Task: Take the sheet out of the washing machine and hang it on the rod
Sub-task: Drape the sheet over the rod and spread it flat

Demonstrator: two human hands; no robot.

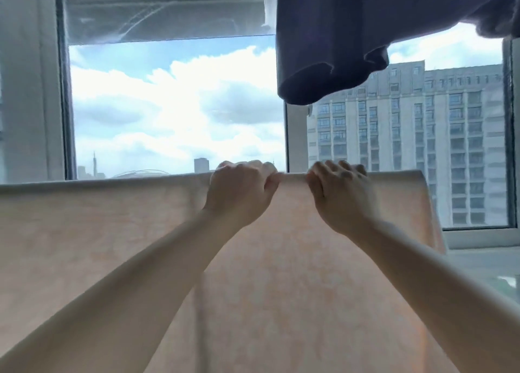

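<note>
Gripping one sheet's (281, 274) top fold — left hand (239, 192), right hand (342, 197), both curled.

1. A horizontal rod, hidden under cloth, crosses the view in front of a window.
2. A pale peach sheet (281, 260) is draped over the rod, its folded top edge running from the left frame edge to a corner at the right.
3. Both hands grip that top edge, near the middle: left hand (242, 187), right hand (337, 192).
</note>
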